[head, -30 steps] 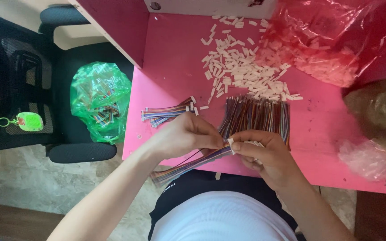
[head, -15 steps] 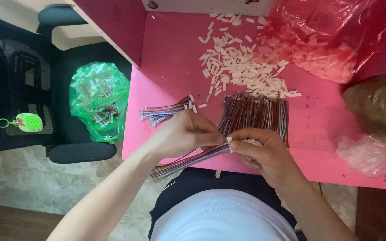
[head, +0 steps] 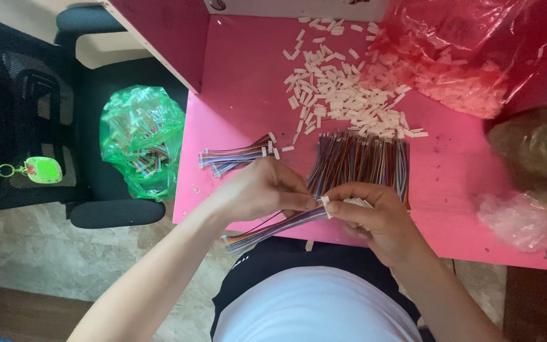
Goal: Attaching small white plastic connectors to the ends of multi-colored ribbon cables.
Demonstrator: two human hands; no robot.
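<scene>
Left hand [head: 262, 190] pinched shut on a multicoloured ribbon cable [head: 267, 231], thumb and forefinger closed near its end; the cable trails down-left off the pink table [head: 242, 88] edge. Right hand [head: 375, 218] curled, fingertips meeting the left at a small white connector [head: 325, 202], looks like it's gripping that plus a few spare white pieces in the palm, hard to be sure. Both hands sit at the near table edge, touching each other. Just behind them: loose bundle of coloured wires [head: 359, 158]. Left of that, a small stack of finished cables [head: 235, 157]. Pile of white connector housings [head: 343, 88] further back, spilling from a red plastic bag [head: 476, 50]. Green bag [head: 140, 139] on the black chair [head: 45, 107].
</scene>
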